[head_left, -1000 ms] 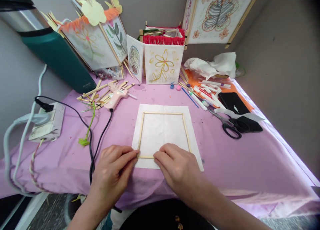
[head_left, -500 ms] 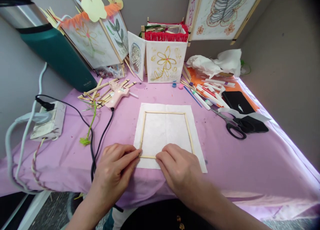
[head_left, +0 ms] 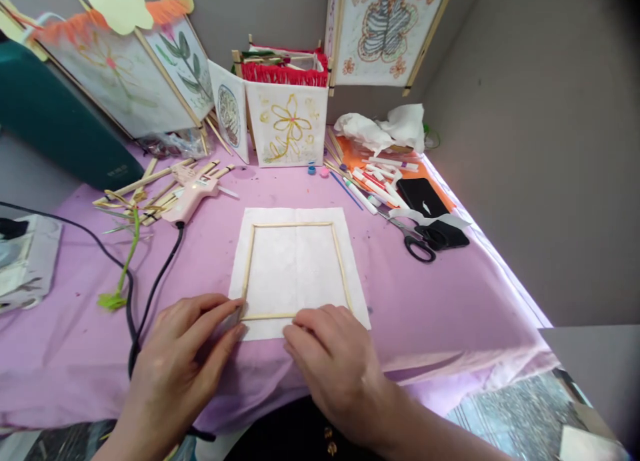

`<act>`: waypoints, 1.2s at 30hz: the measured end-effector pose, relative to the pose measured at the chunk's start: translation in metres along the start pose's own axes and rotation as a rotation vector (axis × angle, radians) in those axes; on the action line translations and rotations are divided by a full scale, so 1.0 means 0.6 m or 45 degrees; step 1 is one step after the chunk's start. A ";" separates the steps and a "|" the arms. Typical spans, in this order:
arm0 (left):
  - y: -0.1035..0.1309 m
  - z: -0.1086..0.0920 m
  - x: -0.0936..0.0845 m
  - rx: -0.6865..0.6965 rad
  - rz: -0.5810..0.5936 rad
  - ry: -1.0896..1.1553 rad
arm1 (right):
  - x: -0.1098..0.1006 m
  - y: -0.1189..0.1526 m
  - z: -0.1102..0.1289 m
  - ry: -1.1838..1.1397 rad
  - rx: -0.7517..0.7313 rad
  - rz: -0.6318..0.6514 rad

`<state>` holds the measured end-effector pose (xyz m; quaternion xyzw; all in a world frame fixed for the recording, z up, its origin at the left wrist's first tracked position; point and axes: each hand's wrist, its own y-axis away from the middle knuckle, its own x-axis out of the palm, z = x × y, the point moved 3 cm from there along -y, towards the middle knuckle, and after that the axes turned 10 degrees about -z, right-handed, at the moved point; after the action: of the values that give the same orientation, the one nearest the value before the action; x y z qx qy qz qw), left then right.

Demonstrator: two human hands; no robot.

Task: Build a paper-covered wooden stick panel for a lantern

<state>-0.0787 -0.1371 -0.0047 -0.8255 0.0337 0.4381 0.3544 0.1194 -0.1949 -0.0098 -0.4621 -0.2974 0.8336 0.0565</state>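
Note:
A square frame of thin wooden sticks [head_left: 293,225] lies on a white sheet of paper [head_left: 295,267] in front of me. At its near left corner is my left hand [head_left: 180,344], the index finger on the corner and the thumb spread below it on the paper. My right hand [head_left: 337,357] rests over the near stick [head_left: 267,316], with fingertips on the stick and the thumb a little apart on the paper's near strip. That hand hides the near right corner of the frame.
A pink glue gun [head_left: 190,197] lies by loose wooden sticks [head_left: 150,174] at the left, its black cord [head_left: 155,284] trailing toward me. Markers [head_left: 375,191], scissors [head_left: 420,247] and a black phone-like object [head_left: 425,197] lie right. Decorated paper lanterns [head_left: 290,124] stand behind.
The view has swung to the right, so everything sits further left. Both hands stay by the near stick, and their thumbs have moved apart from their index fingers.

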 end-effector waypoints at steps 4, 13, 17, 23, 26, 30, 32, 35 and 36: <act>-0.001 -0.019 -0.003 0.020 -0.136 -0.010 | -0.038 0.050 -0.033 0.018 0.188 -0.242; -0.033 -0.107 0.053 0.208 -0.055 0.078 | -0.080 0.049 -0.074 -0.053 0.464 -0.238; -0.041 -0.135 0.078 0.209 -0.015 0.136 | -0.081 0.014 -0.091 -0.049 0.598 -0.038; -0.038 -0.134 0.097 0.147 0.038 0.185 | -0.074 -0.026 -0.107 0.281 0.664 0.327; -0.038 -0.131 0.100 0.132 0.033 0.192 | -0.071 -0.036 -0.110 0.311 0.635 0.386; -0.039 -0.131 0.102 0.122 0.019 0.203 | -0.067 -0.037 -0.113 0.279 0.630 0.395; -0.039 -0.132 0.103 0.120 0.018 0.209 | -0.066 -0.036 -0.114 0.270 0.637 0.399; -0.039 -0.132 0.104 0.119 0.025 0.207 | -0.066 -0.036 -0.114 0.274 0.651 0.415; -0.039 -0.132 0.104 0.117 0.028 0.206 | -0.067 -0.036 -0.114 0.276 0.654 0.419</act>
<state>0.0234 -0.1523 -0.0097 -0.8405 0.0912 0.3718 0.3833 0.1933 -0.1617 0.0044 -0.5608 0.0091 0.8252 0.0670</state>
